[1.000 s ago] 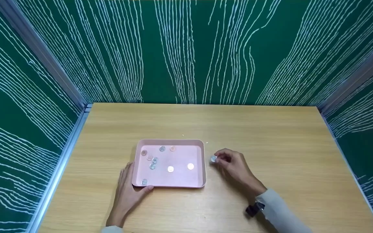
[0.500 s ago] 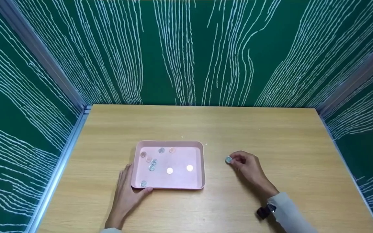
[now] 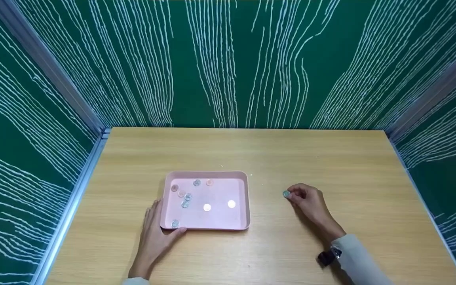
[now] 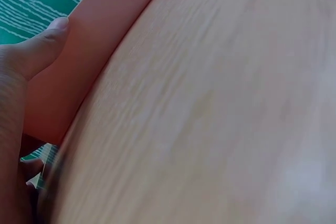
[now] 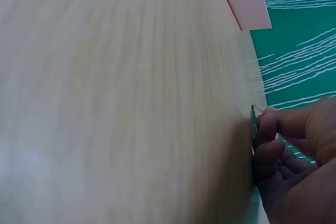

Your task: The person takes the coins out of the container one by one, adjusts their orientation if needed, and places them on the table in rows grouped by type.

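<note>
In the head view, my left hand [image 3: 154, 239] holds the near left corner of a shallow pink tray [image 3: 245, 198], thumb at the front wall and fingers along the left side. The left wrist view shows the thumb against the tray wall [image 4: 79, 66]. Inside the tray lie several coins, some silvery and some copper-toned, such as a silvery coin [image 3: 175, 223] near the corner. To the right of the tray, my right hand [image 3: 310, 204] pinches a silvery coin [image 3: 286, 194] between thumb and fingertips. The right wrist view shows that coin [image 5: 253, 119] nearly edge-on, close to the tabletop.
A light wooden table [image 3: 228, 150] bears the tray, with a few tiny pale specks [image 3: 251, 174] beyond its right side. Green walls [image 3: 204, 63] with white wavy lines enclose the back and sides. A dark band [image 3: 328, 256] sits on the right wrist.
My right hand has moved right, away from the tray, with the coin still in its fingertips, and has slowed lately. The left hand and the tray have stayed put.
</note>
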`<action>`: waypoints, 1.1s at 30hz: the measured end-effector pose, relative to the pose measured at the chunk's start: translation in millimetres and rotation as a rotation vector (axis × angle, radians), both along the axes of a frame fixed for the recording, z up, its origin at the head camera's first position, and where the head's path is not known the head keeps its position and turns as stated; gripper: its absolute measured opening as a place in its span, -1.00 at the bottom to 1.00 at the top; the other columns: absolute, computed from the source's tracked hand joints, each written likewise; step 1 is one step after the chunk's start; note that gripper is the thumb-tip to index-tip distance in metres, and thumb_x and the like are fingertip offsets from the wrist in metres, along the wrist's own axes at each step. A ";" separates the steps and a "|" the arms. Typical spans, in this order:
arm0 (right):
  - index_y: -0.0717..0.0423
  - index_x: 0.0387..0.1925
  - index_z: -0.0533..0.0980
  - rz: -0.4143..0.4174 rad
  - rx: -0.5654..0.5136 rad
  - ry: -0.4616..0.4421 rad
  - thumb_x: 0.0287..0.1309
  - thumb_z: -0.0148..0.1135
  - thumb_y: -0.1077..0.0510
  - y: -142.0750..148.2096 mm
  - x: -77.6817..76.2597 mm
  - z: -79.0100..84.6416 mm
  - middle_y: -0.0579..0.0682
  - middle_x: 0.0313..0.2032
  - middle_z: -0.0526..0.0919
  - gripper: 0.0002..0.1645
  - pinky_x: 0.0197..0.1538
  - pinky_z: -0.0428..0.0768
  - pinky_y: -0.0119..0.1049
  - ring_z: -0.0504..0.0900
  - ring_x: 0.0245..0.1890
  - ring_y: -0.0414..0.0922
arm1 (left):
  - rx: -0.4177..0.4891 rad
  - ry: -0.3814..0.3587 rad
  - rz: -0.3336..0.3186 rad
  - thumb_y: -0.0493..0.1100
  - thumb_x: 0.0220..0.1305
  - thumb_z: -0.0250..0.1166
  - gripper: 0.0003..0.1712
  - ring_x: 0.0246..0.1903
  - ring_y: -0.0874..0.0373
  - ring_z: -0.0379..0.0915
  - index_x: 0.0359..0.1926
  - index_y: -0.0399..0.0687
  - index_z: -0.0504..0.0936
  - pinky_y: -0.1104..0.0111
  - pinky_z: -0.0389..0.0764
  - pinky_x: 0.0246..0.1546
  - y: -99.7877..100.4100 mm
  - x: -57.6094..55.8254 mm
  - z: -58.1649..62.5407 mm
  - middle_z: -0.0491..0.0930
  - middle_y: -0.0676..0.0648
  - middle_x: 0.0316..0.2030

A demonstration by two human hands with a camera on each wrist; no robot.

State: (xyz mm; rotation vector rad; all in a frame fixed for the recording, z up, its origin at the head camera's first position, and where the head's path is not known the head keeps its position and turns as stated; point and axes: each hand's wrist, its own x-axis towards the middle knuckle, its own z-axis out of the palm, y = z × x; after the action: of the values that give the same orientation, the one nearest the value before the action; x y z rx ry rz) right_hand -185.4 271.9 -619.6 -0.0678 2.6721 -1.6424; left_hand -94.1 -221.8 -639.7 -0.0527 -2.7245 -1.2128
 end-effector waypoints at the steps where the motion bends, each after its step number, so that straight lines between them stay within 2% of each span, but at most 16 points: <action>1: 0.29 -0.08 0.76 0.002 0.011 -0.001 0.42 0.42 0.40 -0.1 -0.8 0.1 0.11 -0.30 0.79 -0.89 -0.30 0.67 -0.50 0.71 -0.36 -0.13 | -0.002 0.006 -0.003 0.27 0.13 0.69 0.41 0.68 -0.43 -0.06 0.74 -0.24 0.12 -0.23 -0.16 0.73 0.5 -0.3 0.0 0.14 -0.41 0.67; 10: 0.33 -0.03 0.73 -0.007 0.083 0.006 0.45 0.37 0.40 -4.5 -5.9 2.1 0.11 -0.30 0.78 -0.87 -0.36 0.62 -0.47 0.67 -0.41 -0.12 | -0.026 -0.015 0.010 0.31 0.11 0.67 0.43 0.67 -0.50 -0.10 0.73 -0.27 0.11 -0.30 -0.17 0.70 4.6 2.0 2.3 0.09 -0.49 0.67; 17: 0.33 -0.14 0.74 -0.076 0.132 0.043 0.35 0.39 0.45 -6.0 -7.1 -1.4 0.09 -0.36 0.76 -0.90 -0.40 0.53 -0.49 0.60 -0.45 -0.18 | -0.013 -0.011 0.008 0.32 0.10 0.67 0.45 0.69 -0.44 -0.10 0.75 -0.23 0.10 -0.27 -0.20 0.71 6.1 -1.4 2.0 0.09 -0.44 0.69; 24: 0.30 -0.17 0.75 -0.085 0.153 0.057 0.36 0.39 0.42 -9.4 -7.2 -3.8 0.09 -0.33 0.77 -0.92 -0.33 0.53 -0.49 0.62 -0.38 -0.13 | 0.000 -0.046 0.031 0.34 0.10 0.67 0.45 0.70 -0.45 -0.16 0.77 -0.15 0.09 -0.32 -0.16 0.69 4.7 2.0 2.4 0.06 -0.41 0.71; 29: 0.31 -0.18 0.77 -0.101 0.160 0.088 0.37 0.43 0.39 -11.4 -6.3 -2.9 0.08 -0.30 0.79 -0.95 -0.29 0.51 -0.51 0.61 -0.34 -0.16 | -0.003 -0.002 0.020 0.29 0.10 0.69 0.43 0.68 -0.46 -0.09 0.75 -0.21 0.12 -0.30 -0.15 0.70 3.8 1.5 0.1 0.12 -0.44 0.68; 33: 0.29 -0.14 0.77 -0.082 0.114 0.071 0.41 0.45 0.34 -15.2 -3.5 -0.3 0.09 -0.28 0.81 -0.93 -0.40 0.55 -0.50 0.64 -0.41 -0.17 | -0.015 0.014 0.017 0.28 0.10 0.69 0.42 0.67 -0.47 -0.05 0.73 -0.25 0.14 -0.28 -0.15 0.71 1.9 1.5 -2.0 0.17 -0.46 0.65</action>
State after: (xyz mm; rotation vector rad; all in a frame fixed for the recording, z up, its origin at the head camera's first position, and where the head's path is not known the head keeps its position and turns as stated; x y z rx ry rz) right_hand -188.9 256.8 -619.9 -0.0169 2.8530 -1.5322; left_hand -92.6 -219.9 -641.7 -0.0389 -2.7168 -1.1824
